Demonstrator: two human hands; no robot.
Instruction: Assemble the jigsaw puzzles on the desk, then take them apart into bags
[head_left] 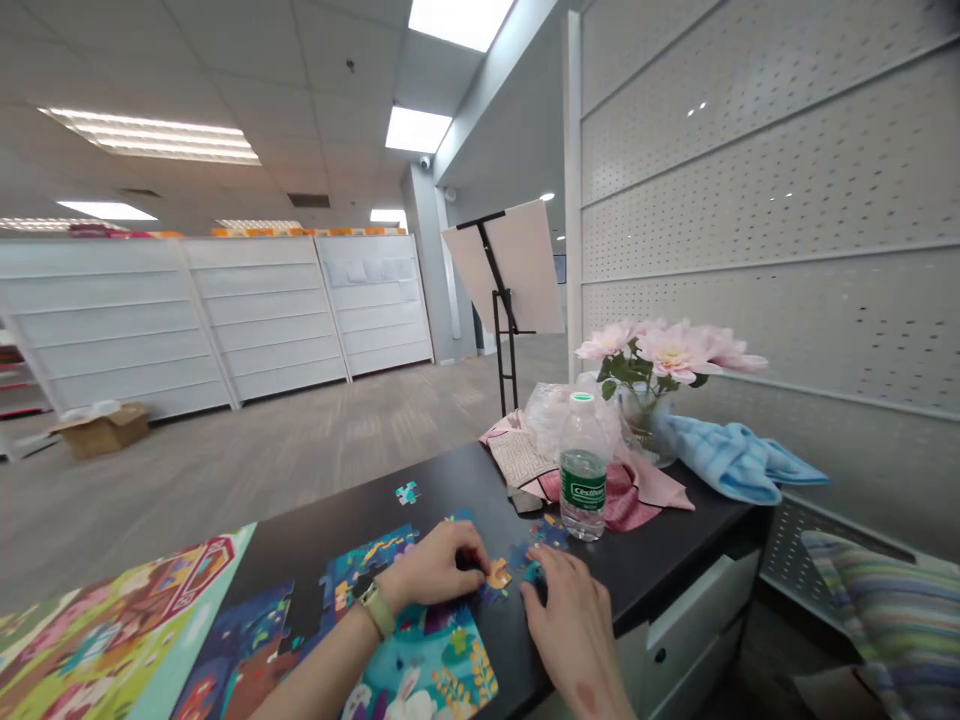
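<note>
Head view: the black surface [465,490] runs away from the person, its near edge under both hands.

Left: the left hand [433,568] sits at the puzzle's edge, its fingers [466,545] together and curled down; I cannot tell whether they pinch a piece.

Right: the right hand [568,620] rests just beside the left, its fingers [541,592] slightly apart over blue pieces; any grip is hidden.

Joined: the blue-green jigsaw puzzle [420,650] is partly built near the surface's near edge, with a dark gap [304,612] open in it.

Loose: an orange piece [496,574] lies between the hands, a blue piece [407,492] lies farther out, and a small group of pieces [551,532] lies near the water bottle [583,480].

Rest: a colourful barn picture [112,630] lies at the near left corner; a pink cloth [630,497], a glass vase [643,425] of pink flowers and a blue towel [731,460] sit toward the far right corner.
</note>
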